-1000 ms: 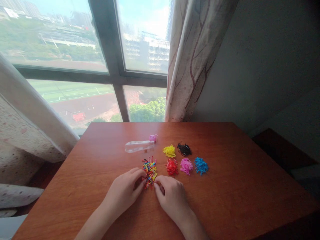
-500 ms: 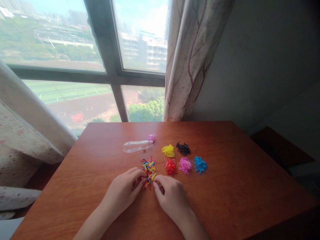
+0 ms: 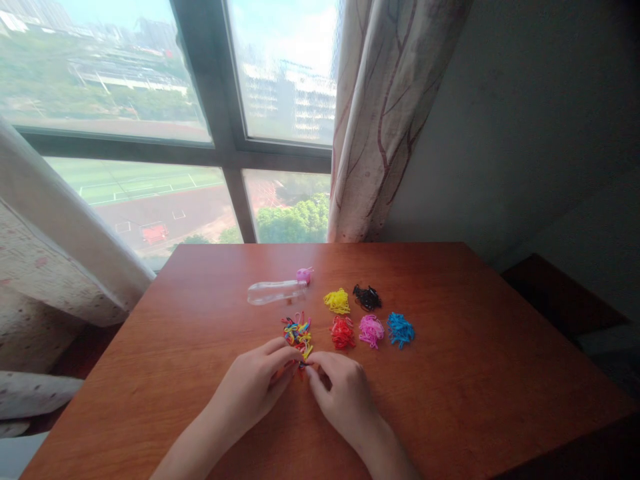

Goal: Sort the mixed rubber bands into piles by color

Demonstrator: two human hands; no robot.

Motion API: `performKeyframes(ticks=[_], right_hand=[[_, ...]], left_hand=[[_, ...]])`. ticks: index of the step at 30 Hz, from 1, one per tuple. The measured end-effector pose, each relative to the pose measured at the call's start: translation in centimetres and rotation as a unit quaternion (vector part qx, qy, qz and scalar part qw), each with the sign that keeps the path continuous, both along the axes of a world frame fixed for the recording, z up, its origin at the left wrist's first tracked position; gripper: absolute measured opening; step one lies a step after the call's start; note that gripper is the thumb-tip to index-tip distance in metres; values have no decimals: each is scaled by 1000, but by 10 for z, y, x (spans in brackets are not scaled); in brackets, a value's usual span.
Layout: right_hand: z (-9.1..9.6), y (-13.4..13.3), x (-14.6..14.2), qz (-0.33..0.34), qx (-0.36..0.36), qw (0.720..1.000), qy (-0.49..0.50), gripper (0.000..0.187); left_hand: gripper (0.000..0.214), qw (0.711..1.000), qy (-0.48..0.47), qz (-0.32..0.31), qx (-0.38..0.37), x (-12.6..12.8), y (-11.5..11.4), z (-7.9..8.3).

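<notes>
A mixed pile of small coloured rubber bands (image 3: pixel 299 330) lies on the brown wooden table, just beyond my fingertips. My left hand (image 3: pixel 263 377) is closed in a pinch at the near edge of this pile. Opposite it, my right hand (image 3: pixel 343 387) pinches too, its fingertips almost meeting the left ones. A dark rubber band (image 3: pixel 303 365) shows between the two sets of fingertips; my fingers partly cover it. To the right lie sorted heaps of bands: red (image 3: pixel 343 333), pink (image 3: pixel 371 331), blue (image 3: pixel 401 330), yellow (image 3: pixel 337 301) and black (image 3: pixel 367 297).
Behind the mixed pile a clear plastic bottle (image 3: pixel 275 292) lies on its side, with a pink cap (image 3: pixel 303 275) by its mouth. The table (image 3: pixel 475 347) reaches back to a window and a curtain (image 3: pixel 395 113). Another curtain (image 3: pixel 60 207) hangs at the left.
My left hand has shifted slightly right, toward my right hand, and a dark rubber band now shows between the fingertips. The right hand has hardly moved.
</notes>
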State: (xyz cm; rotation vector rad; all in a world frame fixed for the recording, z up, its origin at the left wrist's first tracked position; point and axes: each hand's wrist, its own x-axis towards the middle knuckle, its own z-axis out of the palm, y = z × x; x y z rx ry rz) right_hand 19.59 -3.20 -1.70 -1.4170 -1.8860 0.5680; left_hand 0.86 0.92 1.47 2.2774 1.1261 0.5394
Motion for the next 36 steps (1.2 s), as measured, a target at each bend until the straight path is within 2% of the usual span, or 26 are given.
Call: performKeyframes(ticks=[5,10,14,18,27,36], right_hand=[[5,3,6,-17,41,999,-16,15],[18,28,46,-74,95,990,-70,18],[26,59,93,-162,64,979,-104,20],[25,81,122,-196,10,959,-205,19],[18,90,124,-192,-19,952,-237,15],[32,73,119,-184,15,967,-177,22]], left_hand=[[24,999,29,34,-3,-6,0,0],[24,997,53,53,-21,-15,-5,-2],[24,997,51,50,-25,-19,-8,-5],[22,997,47,56,-22,-18,-7,-7],[24,996,55,64,-26,-18,-7,-7],[24,996,56,62,-15,-19,-8,-8]])
